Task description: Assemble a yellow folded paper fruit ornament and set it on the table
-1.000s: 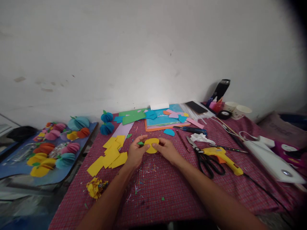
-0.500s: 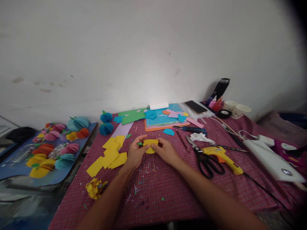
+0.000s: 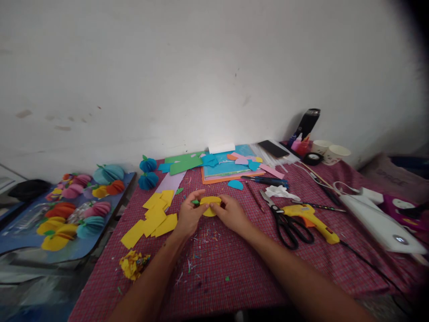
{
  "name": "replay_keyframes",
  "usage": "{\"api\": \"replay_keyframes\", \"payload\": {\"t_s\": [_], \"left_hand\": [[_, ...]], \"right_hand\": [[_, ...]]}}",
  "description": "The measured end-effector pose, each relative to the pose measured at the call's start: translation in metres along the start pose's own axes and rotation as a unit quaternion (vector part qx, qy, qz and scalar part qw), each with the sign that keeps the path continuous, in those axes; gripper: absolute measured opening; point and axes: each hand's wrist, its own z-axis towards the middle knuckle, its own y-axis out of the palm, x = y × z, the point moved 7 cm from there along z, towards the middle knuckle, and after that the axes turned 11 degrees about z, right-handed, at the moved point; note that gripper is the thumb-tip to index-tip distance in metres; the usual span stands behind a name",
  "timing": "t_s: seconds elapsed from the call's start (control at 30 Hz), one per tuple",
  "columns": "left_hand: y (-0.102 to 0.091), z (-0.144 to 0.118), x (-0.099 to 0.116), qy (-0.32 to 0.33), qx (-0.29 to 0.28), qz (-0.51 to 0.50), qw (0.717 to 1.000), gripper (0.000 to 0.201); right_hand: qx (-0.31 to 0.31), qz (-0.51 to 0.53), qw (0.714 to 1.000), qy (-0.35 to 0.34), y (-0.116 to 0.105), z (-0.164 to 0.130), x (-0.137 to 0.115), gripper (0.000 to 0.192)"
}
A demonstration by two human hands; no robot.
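2 hands meet over the red checked cloth [image 3: 234, 264]: the left hand [image 3: 189, 217] and right hand [image 3: 231, 213] pinch a folded yellow paper disc [image 3: 210, 205] between thumbs and fingertips, holding it just above the cloth near the table's middle. A small green scrap [image 3: 195, 202] shows at the left thumb, touching the disc. No writing can be read on anything; labels on the bottles are too small to tell. 2 paper cups [image 3: 330, 152] stand at the far right, their contents hidden, next to a black flask [image 3: 308, 123] and a pink glue bottle [image 3: 296, 144]. Yellow squares [image 3: 152, 219] lie just left of the hands, and a crumpled yellow wad [image 3: 132, 264] sits nearer the edge. Scissors [image 3: 284, 223] and a yellow glue gun [image 3: 311, 221] lie touching to the right. Coloured sheets [image 3: 224, 167] are stacked at the back, with 2 blue paper balls [image 3: 148, 173] beside them. A blue tray [image 3: 87, 246] at far left holds many paper fruits [image 3: 67, 210].
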Motion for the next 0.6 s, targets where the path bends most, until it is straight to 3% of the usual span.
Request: {"api": "replay_keyframes", "payload": {"t_s": [0.6], "left_hand": [[-0.0028,-0.0001,-0.0042,-0.009,0.019,0.011,1.0,0.049]], "right_hand": [[0.005,-0.025,1.0,-0.018,0.0025,0.0002,0.0032,0.018]]}}
